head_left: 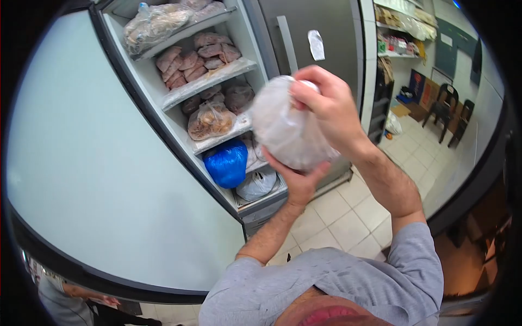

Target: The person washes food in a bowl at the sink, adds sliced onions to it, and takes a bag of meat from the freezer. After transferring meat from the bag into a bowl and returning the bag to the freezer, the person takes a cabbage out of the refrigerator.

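A whitish plastic bag [283, 127], full and rounded, is held up in front of the open freezer [209, 84]; its contents are hard to make out. From below, my left hand [298, 176] supports the bag with its fingers spread against the underside. At the top, my right hand [323, 95] pinches the plastic. Behind the bag, the shelves hold wrapped pale packages [196, 60], a clear bag of brownish items [210, 120], a blue bag [225, 163] and a white bag [256, 185] at the bottom.
The wide freezer door [109, 157] stands open on the left. A closed grey door [321, 27] with a handle is at the right of the shelves. Beyond are a black chair [445, 106] and stocked shelves [399, 54]. Another person [62, 299] is at the lower left.
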The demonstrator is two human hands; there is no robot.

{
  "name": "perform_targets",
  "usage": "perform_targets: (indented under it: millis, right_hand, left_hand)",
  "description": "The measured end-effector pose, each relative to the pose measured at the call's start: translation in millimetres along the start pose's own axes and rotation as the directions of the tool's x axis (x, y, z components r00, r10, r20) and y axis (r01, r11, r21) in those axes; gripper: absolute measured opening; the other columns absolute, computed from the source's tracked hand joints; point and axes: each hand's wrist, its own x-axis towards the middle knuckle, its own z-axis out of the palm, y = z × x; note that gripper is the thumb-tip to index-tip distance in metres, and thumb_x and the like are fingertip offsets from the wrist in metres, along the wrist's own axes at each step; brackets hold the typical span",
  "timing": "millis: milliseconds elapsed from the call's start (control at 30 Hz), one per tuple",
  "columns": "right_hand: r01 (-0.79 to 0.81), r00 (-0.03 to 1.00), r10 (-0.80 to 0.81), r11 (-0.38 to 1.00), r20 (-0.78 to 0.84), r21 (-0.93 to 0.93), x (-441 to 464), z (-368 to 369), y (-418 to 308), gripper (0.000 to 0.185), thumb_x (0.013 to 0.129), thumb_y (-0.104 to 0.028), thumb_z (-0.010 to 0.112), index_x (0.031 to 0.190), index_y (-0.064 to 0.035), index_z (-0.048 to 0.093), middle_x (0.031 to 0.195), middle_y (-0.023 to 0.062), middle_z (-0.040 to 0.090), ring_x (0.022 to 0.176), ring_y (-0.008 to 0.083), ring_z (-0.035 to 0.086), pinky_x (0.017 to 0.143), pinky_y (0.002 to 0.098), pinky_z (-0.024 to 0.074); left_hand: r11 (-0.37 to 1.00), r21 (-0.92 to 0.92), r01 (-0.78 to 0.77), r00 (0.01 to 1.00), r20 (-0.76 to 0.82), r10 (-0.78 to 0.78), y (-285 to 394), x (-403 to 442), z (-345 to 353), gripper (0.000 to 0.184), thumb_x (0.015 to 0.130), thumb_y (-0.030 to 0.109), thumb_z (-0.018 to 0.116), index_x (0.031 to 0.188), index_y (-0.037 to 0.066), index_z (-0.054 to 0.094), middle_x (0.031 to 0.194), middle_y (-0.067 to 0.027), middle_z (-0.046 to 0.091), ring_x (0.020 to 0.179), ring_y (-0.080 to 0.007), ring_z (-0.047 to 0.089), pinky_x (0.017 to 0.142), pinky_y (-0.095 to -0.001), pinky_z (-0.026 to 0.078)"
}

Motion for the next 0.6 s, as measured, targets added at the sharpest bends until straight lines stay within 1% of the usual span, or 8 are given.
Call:
perform_targets:
  millis: [167,200,233,367,400,467,533,600]
  right_hand:
    - [0.372,0.92,-0.324,0.897,0.218,-0.237,70,18,-10,0.019,0.082,-0.009,0.052,0.098,-0.0011,0.055,0.076,0.0067,0.058,0.069,0.0137,0.055,0.063,0.0275,0.0458]
    - [0.563,0.824,-0.509,0.786,0.248,-0.257,81,25,-4,0.02,0.082,-0.009,0.05,0.1,-0.0019,0.056,0.08,0.0102,0.06,0.072,0.0216,0.058,0.065,0.0316,0.0468]
    - [0.598,0.799,-0.505,0.727,0.327,-0.337,90,28,2,0.021,0.081,-0.011,0.051,0.1,-0.0033,0.057,0.082,0.0108,0.06,0.074,0.0229,0.058,0.066,0.0342,0.045]
    - [0.737,0.644,-0.644,0.377,0.413,-0.561,141,38,21,0.025,0.077,-0.02,0.057,0.101,-0.0111,0.061,0.086,0.0075,0.058,0.077,0.0219,0.05,0.069,0.0383,0.0321]
    - [0.741,0.61,-0.691,0.324,0.388,-0.588,154,39,20,0.022,0.08,-0.017,0.055,0.1,-0.0097,0.061,0.092,0.0091,0.059,0.085,0.0223,0.055,0.072,0.0391,0.0404]
    - [0.759,0.567,-0.768,0.345,0.299,-0.552,191,49,33,0.021,0.077,-0.023,0.057,0.091,-0.0079,0.063,0.091,0.0128,0.062,0.089,0.0228,0.057,0.08,0.0445,0.0426]
    - [0.739,0.674,-0.499,0.472,0.545,-0.481,226,58,37,0.021,0.08,-0.02,0.053,0.092,-0.0048,0.063,0.094,0.0146,0.063,0.094,0.0211,0.058,0.073,0.0371,0.0497]
    - [0.782,0.617,-0.611,0.406,0.495,-0.473,280,66,53,0.025,0.079,-0.022,0.054,0.095,-0.0038,0.059,0.098,0.016,0.059,0.095,0.0247,0.056,0.076,0.0396,0.0468]
  left_hand:
    - [0.942,0.18,-0.285,0.942,-0.13,0.31,7,100,-4,0.126,0.057,0.009,0.08,0.135,0.013,-0.019,0.138,-0.0154,0.004,0.126,-0.0268,0.019,0.104,-0.0408,0.02]
    - [0.849,0.392,-0.354,0.893,-0.128,0.431,5,120,-8,0.125,0.058,0.01,0.08,0.134,0.011,-0.019,0.139,-0.0159,0.004,0.127,-0.0276,0.019,0.105,-0.0407,0.018]
    - [0.713,0.583,-0.391,0.838,-0.096,0.537,2,139,-12,0.124,0.059,0.01,0.079,0.134,0.01,-0.02,0.139,-0.0164,0.005,0.127,-0.0284,0.019,0.105,-0.0405,0.017]
    - [0.639,0.549,-0.539,0.755,-0.02,0.655,9,224,-22,0.12,0.063,0.012,0.076,0.133,0.006,-0.021,0.139,-0.0183,0.006,0.128,-0.0296,0.018,0.106,-0.0402,0.015]
    - [0.579,0.584,-0.569,0.728,0.031,0.685,10,248,-28,0.118,0.065,0.012,0.075,0.132,0.006,-0.022,0.139,-0.0188,0.008,0.128,-0.0295,0.018,0.105,-0.0401,0.016]
    - [0.348,0.654,-0.672,0.581,0.175,0.795,14,301,-36,0.119,0.065,0.011,0.075,0.13,0.004,-0.025,0.138,-0.0187,0.01,0.127,-0.029,0.019,0.105,-0.0404,0.018]
    - [0.325,0.417,-0.849,0.418,0.153,0.895,14,352,-34,0.104,0.065,0.018,0.075,0.136,0.003,0.0,0.135,-0.0203,0.018,0.124,-0.032,0.024,0.102,-0.0443,0.022]
    - [0.395,0.413,-0.821,0.499,0.182,0.847,17,392,-30,0.092,0.074,0.019,0.068,0.137,0.003,0.003,0.139,-0.0187,0.015,0.126,-0.0356,0.019,0.104,-0.0399,0.02]
